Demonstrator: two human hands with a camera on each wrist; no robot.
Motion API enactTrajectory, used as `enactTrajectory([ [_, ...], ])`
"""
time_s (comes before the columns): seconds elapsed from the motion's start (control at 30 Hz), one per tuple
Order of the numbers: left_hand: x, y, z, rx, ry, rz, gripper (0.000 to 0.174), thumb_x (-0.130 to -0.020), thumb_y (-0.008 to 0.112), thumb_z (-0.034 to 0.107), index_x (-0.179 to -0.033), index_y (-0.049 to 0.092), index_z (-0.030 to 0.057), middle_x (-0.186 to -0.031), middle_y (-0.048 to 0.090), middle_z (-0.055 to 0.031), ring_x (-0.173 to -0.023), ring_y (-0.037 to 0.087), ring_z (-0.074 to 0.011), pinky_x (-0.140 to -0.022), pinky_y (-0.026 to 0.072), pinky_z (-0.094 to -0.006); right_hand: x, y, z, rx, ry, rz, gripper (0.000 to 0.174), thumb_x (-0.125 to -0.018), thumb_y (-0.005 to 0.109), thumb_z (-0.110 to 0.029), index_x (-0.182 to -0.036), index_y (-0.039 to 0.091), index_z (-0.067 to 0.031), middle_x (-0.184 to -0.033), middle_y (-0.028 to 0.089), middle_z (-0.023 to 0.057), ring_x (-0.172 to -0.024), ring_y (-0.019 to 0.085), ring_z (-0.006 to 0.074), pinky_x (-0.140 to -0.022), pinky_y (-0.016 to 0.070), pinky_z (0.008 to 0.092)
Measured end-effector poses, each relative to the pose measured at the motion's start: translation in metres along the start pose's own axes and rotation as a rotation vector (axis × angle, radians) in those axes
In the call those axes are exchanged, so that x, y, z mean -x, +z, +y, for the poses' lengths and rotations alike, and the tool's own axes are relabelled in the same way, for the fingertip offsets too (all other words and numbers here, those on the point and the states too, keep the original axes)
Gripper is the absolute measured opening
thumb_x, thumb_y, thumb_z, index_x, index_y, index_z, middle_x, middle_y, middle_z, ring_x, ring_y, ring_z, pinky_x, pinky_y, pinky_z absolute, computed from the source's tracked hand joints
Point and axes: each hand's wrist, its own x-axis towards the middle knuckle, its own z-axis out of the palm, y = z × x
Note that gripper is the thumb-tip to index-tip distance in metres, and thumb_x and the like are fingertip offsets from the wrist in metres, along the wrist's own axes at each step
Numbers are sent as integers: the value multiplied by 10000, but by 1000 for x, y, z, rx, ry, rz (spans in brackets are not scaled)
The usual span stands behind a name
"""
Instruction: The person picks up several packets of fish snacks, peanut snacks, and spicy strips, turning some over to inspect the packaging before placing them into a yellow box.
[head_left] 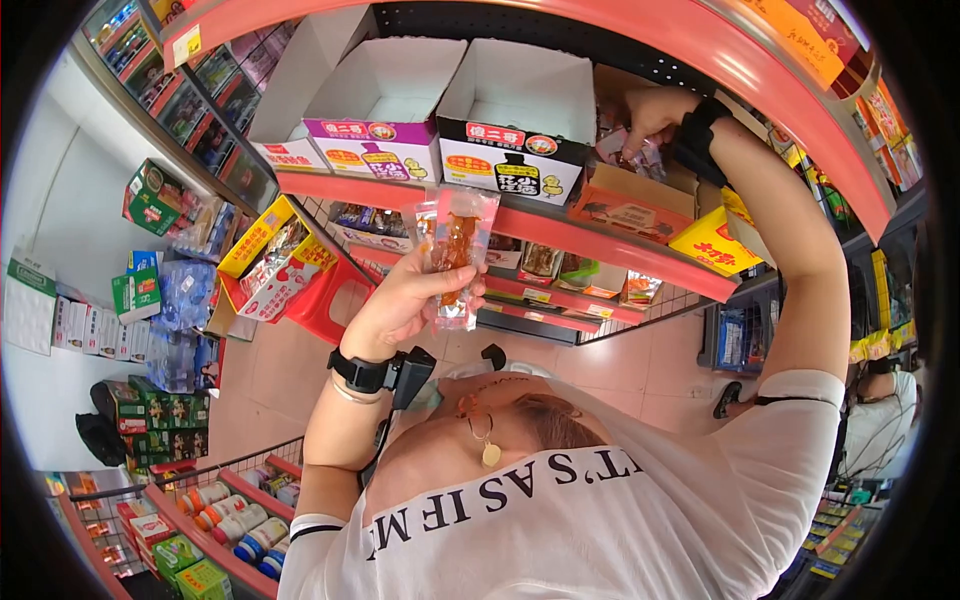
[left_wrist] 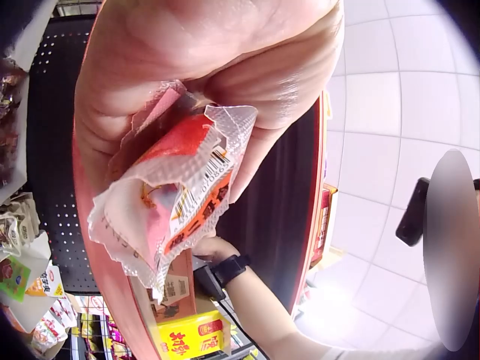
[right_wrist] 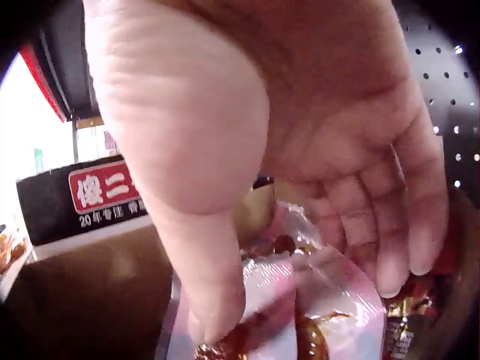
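Clear vacuum-sealed snack packets (head_left: 462,232) with brown food inside stand up from my left hand (head_left: 398,302), pinched between thumb and fingers in front of the shelf. Their crimped plastic ends and a barcode label (left_wrist: 201,191) show in the left wrist view. My right hand (head_left: 660,115) reaches down into an orange-brown cardboard box (head_left: 632,203) on the shelf. In the right wrist view its thumb (right_wrist: 214,292) lies over pink-edged clear snack packets (right_wrist: 337,300), with the fingers around their other side.
Beside the brown box stand a black-and-white box (head_left: 515,165) and a purple-and-white box (head_left: 375,155). A yellow box (head_left: 718,242) sits to its right. The red shelf edge (head_left: 540,228) runs below, and another red shelf beam (head_left: 690,35) crosses above. A yellow carton (head_left: 270,260) of packets stands left.
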Motion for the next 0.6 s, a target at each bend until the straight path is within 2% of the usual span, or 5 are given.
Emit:
enactTrajectory([
  [0.13,-5,-10,-2,31,-7,-24,269,-807,631,103,-1034,513,20,-929,563,-46,-804,583,-146,-680,515,-302,7,0,-4,-49,-65,-26,334,-598,772,-291,-631,608,-3,-500,532,21,-409,492,112,-374,383,247],
  [0.4,-2,-10,-1,112,78,-71,272,-806,640,98,-1035,517,17,-899,584,-58,-799,604,-152,-687,523,-277,10,10,-8,-153,-233,-77,238,-665,701,-80,-867,594,-15,-628,581,75,-448,507,109,-395,394,234],
  [0.47,0,-19,1,133,64,-51,267,-803,644,100,-1026,520,20,-886,586,-58,-795,604,-152,-687,522,-276,18,9,8,-179,-167,215,261,-676,677,-24,-919,589,12,-667,603,77,-509,543,147,-463,429,278],
  [0.53,6,-29,2,152,43,-45,263,-800,649,101,-1017,523,23,-873,588,-59,-790,605,-153,-687,521,-275,30,10,31,74,-559,731,273,-714,663,-40,-954,543,11,-748,630,112,-596,594,234,-536,459,324],
  [0.6,14,-41,5,169,100,39,256,-800,648,101,-1012,527,26,-862,589,-60,-788,605,-154,-696,523,-280,67,14,8,203,-293,955,223,-749,643,-71,-921,531,17,-848,626,161,-725,611,322,-617,468,361],
])
